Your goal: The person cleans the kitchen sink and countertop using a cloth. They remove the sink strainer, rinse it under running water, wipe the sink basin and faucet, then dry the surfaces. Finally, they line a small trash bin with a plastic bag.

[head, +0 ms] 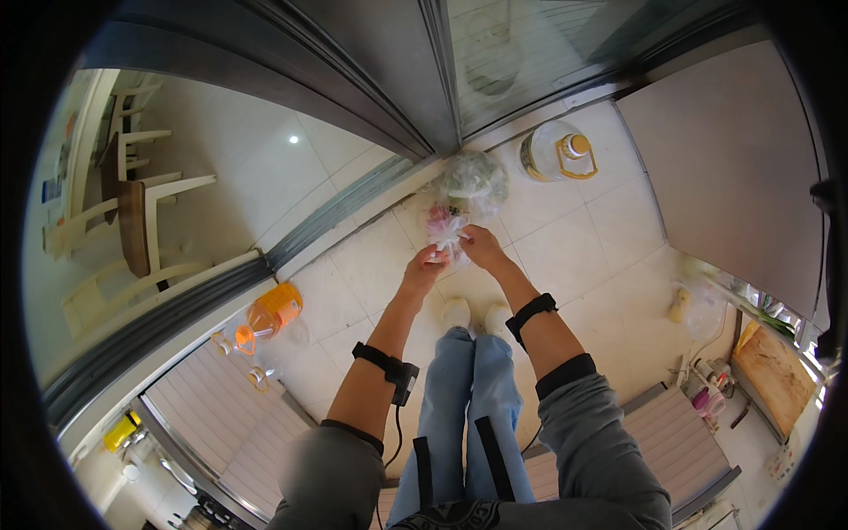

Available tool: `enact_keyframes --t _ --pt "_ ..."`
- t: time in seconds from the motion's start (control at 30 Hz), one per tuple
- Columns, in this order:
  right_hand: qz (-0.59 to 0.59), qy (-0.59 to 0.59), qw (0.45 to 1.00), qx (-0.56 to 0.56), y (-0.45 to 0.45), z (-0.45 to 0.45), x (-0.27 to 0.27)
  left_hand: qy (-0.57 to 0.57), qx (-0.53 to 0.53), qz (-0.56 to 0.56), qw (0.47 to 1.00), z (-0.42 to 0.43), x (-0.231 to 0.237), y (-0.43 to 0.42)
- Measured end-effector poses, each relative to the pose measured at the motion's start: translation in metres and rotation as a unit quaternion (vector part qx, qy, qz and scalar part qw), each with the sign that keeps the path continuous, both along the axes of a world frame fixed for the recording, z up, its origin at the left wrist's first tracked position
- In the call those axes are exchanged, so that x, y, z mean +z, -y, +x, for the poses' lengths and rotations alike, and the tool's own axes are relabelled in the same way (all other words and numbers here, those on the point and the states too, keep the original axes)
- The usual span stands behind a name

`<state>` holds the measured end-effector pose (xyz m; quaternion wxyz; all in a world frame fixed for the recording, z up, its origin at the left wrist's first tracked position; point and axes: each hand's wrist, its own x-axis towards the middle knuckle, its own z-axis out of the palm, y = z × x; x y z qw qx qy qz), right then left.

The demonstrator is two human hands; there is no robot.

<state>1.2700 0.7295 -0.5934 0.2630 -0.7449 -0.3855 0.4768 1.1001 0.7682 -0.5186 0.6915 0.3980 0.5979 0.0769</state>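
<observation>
Both of my hands are at the gathered top of a clear plastic bag (447, 232) with pinkish-red contents, low over the tiled floor. My left hand (425, 266) pinches the bag's plastic on its left side. On the right side, my right hand (480, 246) grips the plastic between thumb and fingers. What fills the bag is too blurred to name. Just beyond it, against the door frame, a larger clear plastic bag (472, 182) with green contents rests on the floor. My shoes (457, 314) stand just below my hands.
A large clear bottle with a yellow cap (553, 152) stands beyond, to the right. Orange oil bottle (275, 311) and other bottles are by the left door track. A grey cabinet panel (729, 172) bounds the right; a glass sliding door's frame (444, 119) rises ahead.
</observation>
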Motion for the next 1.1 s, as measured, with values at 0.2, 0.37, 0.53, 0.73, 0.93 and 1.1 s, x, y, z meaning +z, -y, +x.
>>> enact_keyframes --t 0.2,0.37,0.53,0.73,0.93,1.1 --pt "0.028 -0.045 0.995 -0.083 0.008 0.008 -0.028 0.032 -0.065 -0.016 0.997 0.009 -0.031 0.006" --pt "0.015 -0.055 0.998 0.02 0.007 -0.01 0.001 -0.013 -0.029 -0.056 0.998 -0.009 -0.009 0.008" --pt "0.054 -0.073 0.995 0.048 0.001 -0.04 0.024 -0.039 0.115 -0.071 0.99 -0.022 0.018 0.017" --pt "0.105 -0.018 0.994 -0.02 -0.011 -0.023 0.013 0.046 0.149 -0.042 0.987 -0.004 0.01 0.003" --pt "0.083 0.02 0.988 -0.13 -0.007 -0.004 -0.011 0.082 0.035 -0.035 0.995 0.023 -0.02 -0.009" --pt "0.115 0.07 0.984 -0.118 0.022 0.006 -0.022 0.02 -0.026 -0.041 0.999 0.019 -0.025 0.003"
